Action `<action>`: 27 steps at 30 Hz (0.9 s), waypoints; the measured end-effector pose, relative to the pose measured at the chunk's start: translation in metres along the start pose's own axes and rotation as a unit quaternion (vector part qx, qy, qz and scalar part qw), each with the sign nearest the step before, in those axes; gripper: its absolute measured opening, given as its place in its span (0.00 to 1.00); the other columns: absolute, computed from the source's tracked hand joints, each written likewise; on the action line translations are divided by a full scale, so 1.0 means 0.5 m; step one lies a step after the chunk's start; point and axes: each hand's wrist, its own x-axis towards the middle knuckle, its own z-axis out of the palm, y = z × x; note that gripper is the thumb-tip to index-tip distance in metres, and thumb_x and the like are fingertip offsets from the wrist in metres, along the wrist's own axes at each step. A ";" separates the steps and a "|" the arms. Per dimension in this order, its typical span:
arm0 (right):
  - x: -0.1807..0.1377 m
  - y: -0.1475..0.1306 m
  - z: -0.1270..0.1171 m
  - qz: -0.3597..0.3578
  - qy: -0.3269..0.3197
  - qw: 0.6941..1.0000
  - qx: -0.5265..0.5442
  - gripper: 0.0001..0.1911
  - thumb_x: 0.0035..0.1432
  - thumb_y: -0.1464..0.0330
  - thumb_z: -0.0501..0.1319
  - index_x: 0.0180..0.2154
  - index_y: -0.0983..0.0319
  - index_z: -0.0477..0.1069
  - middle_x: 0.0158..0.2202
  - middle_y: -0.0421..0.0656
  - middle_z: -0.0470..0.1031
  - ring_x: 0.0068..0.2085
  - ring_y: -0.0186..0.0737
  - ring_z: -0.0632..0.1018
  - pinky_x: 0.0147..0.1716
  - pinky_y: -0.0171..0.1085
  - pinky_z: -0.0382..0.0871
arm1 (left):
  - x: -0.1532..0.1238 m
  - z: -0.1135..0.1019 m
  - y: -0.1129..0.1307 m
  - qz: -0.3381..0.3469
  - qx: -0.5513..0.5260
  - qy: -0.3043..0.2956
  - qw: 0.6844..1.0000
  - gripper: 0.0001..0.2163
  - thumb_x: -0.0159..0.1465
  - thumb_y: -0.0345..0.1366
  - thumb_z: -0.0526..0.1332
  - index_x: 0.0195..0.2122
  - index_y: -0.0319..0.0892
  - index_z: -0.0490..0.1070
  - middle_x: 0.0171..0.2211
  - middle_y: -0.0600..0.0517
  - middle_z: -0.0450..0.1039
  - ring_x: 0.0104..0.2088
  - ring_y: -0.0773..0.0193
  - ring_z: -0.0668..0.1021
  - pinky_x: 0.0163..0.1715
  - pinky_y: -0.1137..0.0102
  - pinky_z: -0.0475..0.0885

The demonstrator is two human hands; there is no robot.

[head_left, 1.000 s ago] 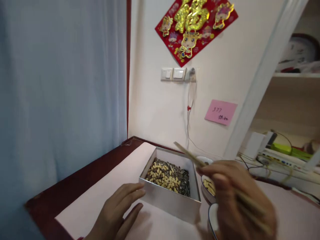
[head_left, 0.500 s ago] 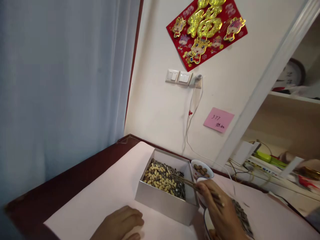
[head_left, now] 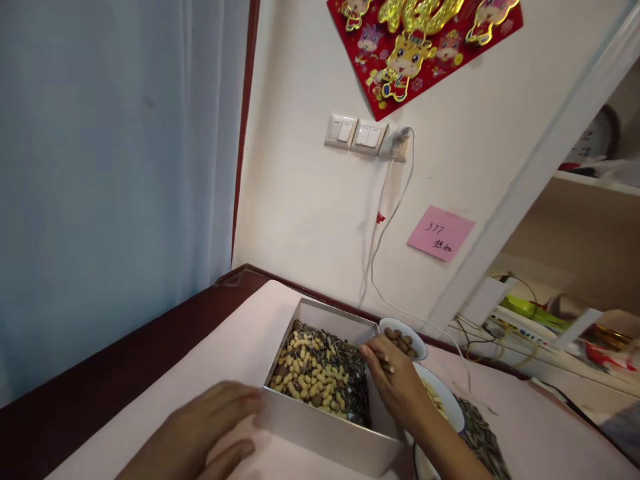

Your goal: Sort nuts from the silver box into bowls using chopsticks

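Note:
A silvery open box (head_left: 320, 433) holds sunflower seeds (head_left: 357, 383), pale peanuts (head_left: 310, 373) and a few brown round nuts. Over the box's right wall, my right hand (head_left: 395, 380) is closed around chopsticks (head_left: 386, 364); their back ends poke out above the fingers, and the tips are hidden behind the hand. My left hand (head_left: 210, 427), slightly blurred, has its fingers stretched toward the box's near left corner. I cannot tell whether the fingertips touch it.
Right of the box stand a bowl of brown nuts (head_left: 400, 340), a bowl of pale peanuts (head_left: 437, 393) and a partly hidden bowl (head_left: 423, 463). Loose sunflower seeds (head_left: 480, 433) lie on the pink paper (head_left: 220, 360). A white cable (head_left: 385, 297) runs down the wall behind.
My right hand has moved left over the box with the chopsticks, uncovering the peanut bowl. My left hand has come up to the box's corner. The view has tilted down and closer.

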 end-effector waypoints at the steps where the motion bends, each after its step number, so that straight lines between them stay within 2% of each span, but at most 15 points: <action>1: 0.004 0.000 0.002 -0.003 -0.012 1.000 -0.001 0.18 0.70 0.60 0.49 0.32 0.59 0.69 0.32 0.42 0.73 0.35 0.39 0.74 0.36 0.38 0.67 | 0.026 -0.010 -0.003 -0.007 -0.001 -0.003 1.000 0.20 0.64 0.39 0.63 0.58 0.54 0.69 0.55 0.51 0.76 0.51 0.59 0.80 0.51 0.71 0.75; 3: 0.009 0.000 0.005 -0.005 -0.030 1.000 -0.002 0.17 0.71 0.60 0.49 0.32 0.59 0.69 0.32 0.41 0.72 0.35 0.39 0.75 0.37 0.38 0.67 | 0.086 -0.018 -0.012 -0.018 -0.015 0.006 1.000 0.17 0.66 0.41 0.60 0.57 0.53 0.71 0.56 0.50 0.75 0.55 0.57 0.77 0.55 0.65 0.73; 6: 0.015 0.005 0.008 -0.008 -0.038 0.999 -0.006 0.18 0.71 0.60 0.48 0.32 0.59 0.67 0.33 0.42 0.71 0.35 0.39 0.75 0.38 0.39 0.67 | 0.192 -0.002 -0.039 -0.066 -0.024 0.003 0.998 0.18 0.68 0.46 0.57 0.55 0.48 0.73 0.60 0.46 0.71 0.59 0.54 0.73 0.58 0.58 0.69; 10: 0.015 0.011 0.003 -0.010 -0.029 0.999 -0.009 0.18 0.71 0.60 0.48 0.30 0.59 0.65 0.31 0.40 0.70 0.33 0.38 0.74 0.35 0.38 0.66 | 0.327 0.059 -0.078 -0.054 0.011 -0.032 0.998 0.22 0.68 0.47 0.56 0.58 0.41 0.70 0.62 0.43 0.68 0.63 0.52 0.67 0.63 0.57 0.61; 13: 0.009 0.010 -0.006 -0.009 -0.006 1.000 -0.012 0.18 0.71 0.60 0.49 0.29 0.59 0.64 0.30 0.41 0.70 0.33 0.39 0.73 0.34 0.38 0.65 | 0.392 0.119 -0.092 -0.042 0.065 -0.090 0.993 0.25 0.67 0.46 0.56 0.61 0.37 0.67 0.64 0.41 0.64 0.66 0.51 0.63 0.65 0.57 0.56; 17: -0.009 -0.004 -0.029 -0.011 0.035 0.999 -0.014 0.19 0.70 0.60 0.50 0.27 0.59 0.64 0.27 0.40 0.68 0.30 0.38 0.71 0.31 0.37 0.65 | 0.415 0.179 -0.098 -0.033 0.077 -0.146 0.986 0.28 0.61 0.44 0.62 0.62 0.40 0.66 0.65 0.40 0.64 0.65 0.46 0.64 0.63 0.52 0.58; 20: -0.039 -0.024 -0.073 -0.003 0.067 0.998 -0.012 0.19 0.70 0.60 0.50 0.27 0.59 0.64 0.26 0.39 0.67 0.28 0.36 0.71 0.28 0.35 0.65 | 0.411 0.191 -0.109 -0.029 0.074 -0.170 0.982 0.32 0.59 0.44 0.64 0.64 0.42 0.63 0.66 0.42 0.62 0.65 0.46 0.64 0.62 0.53 0.60; 23: -0.091 -0.044 -0.148 -0.003 0.119 0.993 -0.008 0.15 0.70 0.63 0.51 0.31 0.58 0.69 0.29 0.40 0.71 0.31 0.36 0.74 0.30 0.34 0.68 | 0.413 0.187 -0.125 -0.021 0.058 -0.181 0.982 0.32 0.59 0.45 0.62 0.64 0.41 0.63 0.67 0.41 0.60 0.66 0.48 0.62 0.63 0.56 0.58; 27: -0.185 -0.043 -0.260 0.017 0.260 0.962 -0.080 0.10 0.67 0.64 0.55 0.36 0.57 0.74 0.36 0.42 0.76 0.38 0.39 0.78 0.35 0.34 0.72 | 0.427 0.186 -0.147 -0.008 0.024 -0.183 0.983 0.30 0.61 0.47 0.59 0.63 0.38 0.64 0.66 0.39 0.61 0.66 0.48 0.62 0.64 0.55 0.55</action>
